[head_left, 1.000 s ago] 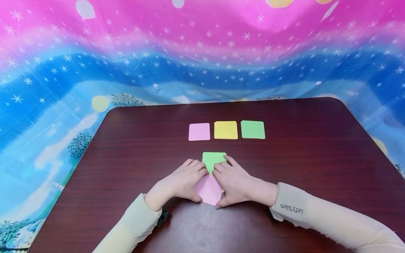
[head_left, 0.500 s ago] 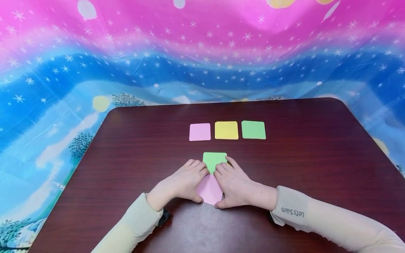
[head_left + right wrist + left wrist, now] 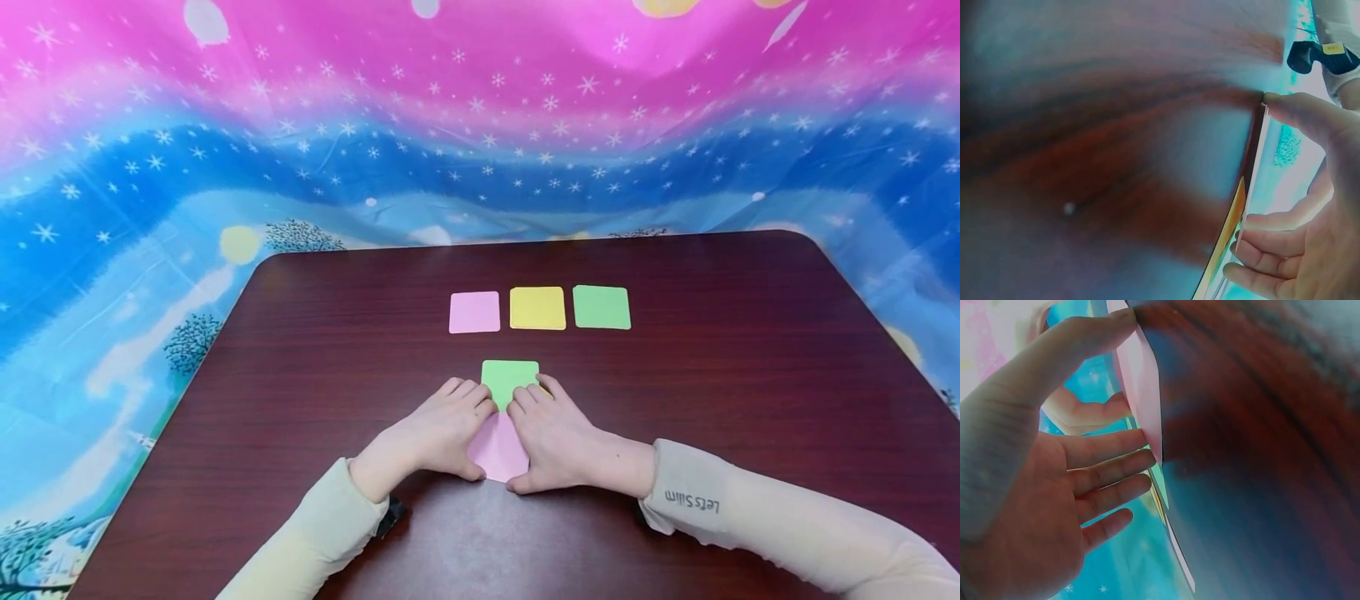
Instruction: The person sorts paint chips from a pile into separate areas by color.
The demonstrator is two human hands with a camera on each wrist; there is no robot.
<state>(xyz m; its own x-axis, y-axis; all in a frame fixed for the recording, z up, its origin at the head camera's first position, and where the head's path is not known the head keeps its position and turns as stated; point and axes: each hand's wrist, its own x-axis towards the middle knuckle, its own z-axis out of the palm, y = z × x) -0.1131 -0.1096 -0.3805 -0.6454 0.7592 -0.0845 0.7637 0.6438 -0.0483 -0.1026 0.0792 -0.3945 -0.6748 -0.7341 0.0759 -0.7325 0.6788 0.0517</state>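
Note:
A pink square card [image 3: 498, 450] lies between both hands near the table's front, overlapping the lower part of a green card [image 3: 510, 380]. My left hand [image 3: 444, 429] holds the pink card's left side, thumb at the near corner and fingers at the far end. On the other side my right hand [image 3: 558, 437] grips it the same way, its fingers also over the green card. A yellow card [image 3: 1229, 228] shows beneath in the right wrist view, mostly hidden in the head view. In the left wrist view the pink card [image 3: 1144, 387] spans thumb to fingers.
Beyond the hands, a row holds a pink card [image 3: 474, 312], a yellow stack [image 3: 537, 308] and a green stack [image 3: 602, 307]. They lie on a dark brown table [image 3: 337, 333] with rounded far corners. A patterned cloth [image 3: 480, 125] hangs behind it.
Both hands keep nearly the same hold on the pink card. Its near corner shifts very slightly, and the right thumb moves slightly left. The row of cards stays put.

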